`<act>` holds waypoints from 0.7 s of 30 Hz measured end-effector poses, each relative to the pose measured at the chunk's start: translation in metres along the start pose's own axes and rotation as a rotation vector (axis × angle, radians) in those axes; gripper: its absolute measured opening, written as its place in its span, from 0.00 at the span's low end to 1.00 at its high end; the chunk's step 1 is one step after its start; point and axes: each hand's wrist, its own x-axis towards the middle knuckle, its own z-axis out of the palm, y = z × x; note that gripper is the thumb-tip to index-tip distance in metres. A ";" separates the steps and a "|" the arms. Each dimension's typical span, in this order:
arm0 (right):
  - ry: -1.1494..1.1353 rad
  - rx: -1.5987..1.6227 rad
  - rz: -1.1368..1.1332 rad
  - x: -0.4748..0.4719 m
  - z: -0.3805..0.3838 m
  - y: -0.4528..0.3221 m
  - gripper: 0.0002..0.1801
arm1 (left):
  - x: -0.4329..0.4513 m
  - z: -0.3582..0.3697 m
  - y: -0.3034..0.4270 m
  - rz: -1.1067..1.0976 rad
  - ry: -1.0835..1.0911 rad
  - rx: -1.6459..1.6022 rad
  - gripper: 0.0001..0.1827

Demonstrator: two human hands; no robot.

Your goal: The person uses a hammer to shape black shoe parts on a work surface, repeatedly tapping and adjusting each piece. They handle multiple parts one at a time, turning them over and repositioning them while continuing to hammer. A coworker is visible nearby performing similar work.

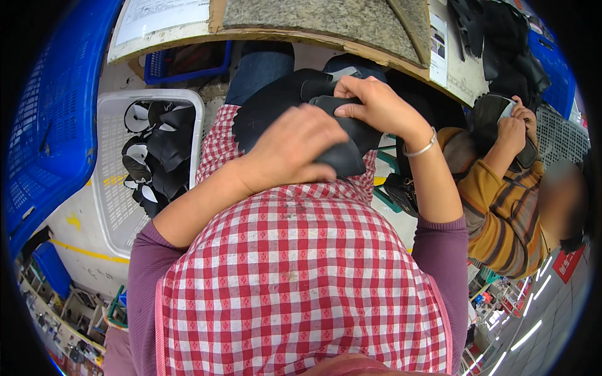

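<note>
Black leather pieces (268,103), one with a serrated edge, lie across my lap over a red-and-white checked apron (301,263). My right hand (371,103), with a silver bangle at the wrist, pinches the upper edge of a curved black leather piece (345,157) between thumb and fingers. A pale lining patch (345,73) shows just beyond those fingers. My left hand (298,143) is blurred and lies over the left side of the same curved piece. Its fingers are bent, and whether they grip the leather is unclear.
A worktable with a stone slab (310,19) stands before my knees. On my left is a white plastic basket (110,188) of black leather parts (171,136), beside a blue crate (61,117). A co-worker (498,207) sits close on my right, holding a dark piece (491,113).
</note>
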 end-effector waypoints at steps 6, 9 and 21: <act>-0.262 0.256 0.100 0.029 -0.004 0.028 0.14 | 0.001 -0.001 -0.014 0.177 -0.311 0.284 0.25; -0.328 0.342 0.101 0.036 0.001 0.038 0.15 | -0.002 -0.003 -0.016 0.216 -0.277 0.295 0.22; -0.402 0.582 0.059 0.051 0.003 0.055 0.12 | -0.012 -0.022 -0.033 0.128 -0.196 -0.044 0.17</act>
